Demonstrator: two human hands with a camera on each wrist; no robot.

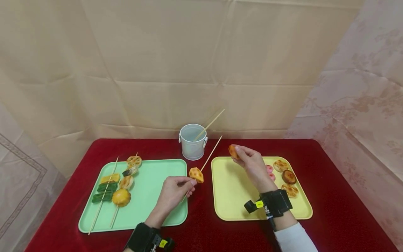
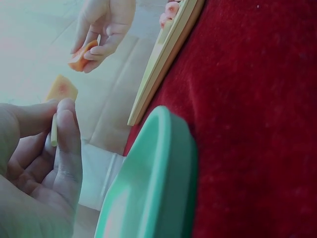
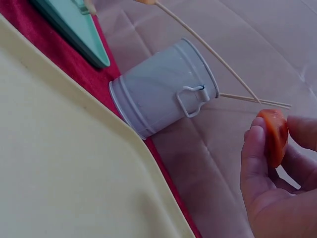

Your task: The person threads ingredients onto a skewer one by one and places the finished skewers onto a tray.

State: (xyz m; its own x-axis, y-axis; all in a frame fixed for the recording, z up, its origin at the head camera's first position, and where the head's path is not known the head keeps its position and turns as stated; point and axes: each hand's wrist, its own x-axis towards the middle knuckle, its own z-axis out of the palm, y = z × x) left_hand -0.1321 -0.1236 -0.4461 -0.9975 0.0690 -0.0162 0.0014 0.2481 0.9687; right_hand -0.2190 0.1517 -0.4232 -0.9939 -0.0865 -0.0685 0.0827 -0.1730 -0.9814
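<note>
My left hand pinches a bamboo skewer near its lower end, between the two trays. A yellow-orange food piece with reddish spots is threaded on it, right at the fingertips. The bare upper part slants up and to the right. Over the yellow tray's far left part, my right hand holds an orange, wedge-like food piece between thumb and fingers. In the right wrist view the skewer's tip overlaps the area just above this piece. The left wrist view shows the skewer's blunt end below the thumb.
A green tray at left bears two loaded skewers, one with lotus root slice, the other with green pieces. A yellow tray at right bears several loose food pieces. A white bucket with skewers stands behind.
</note>
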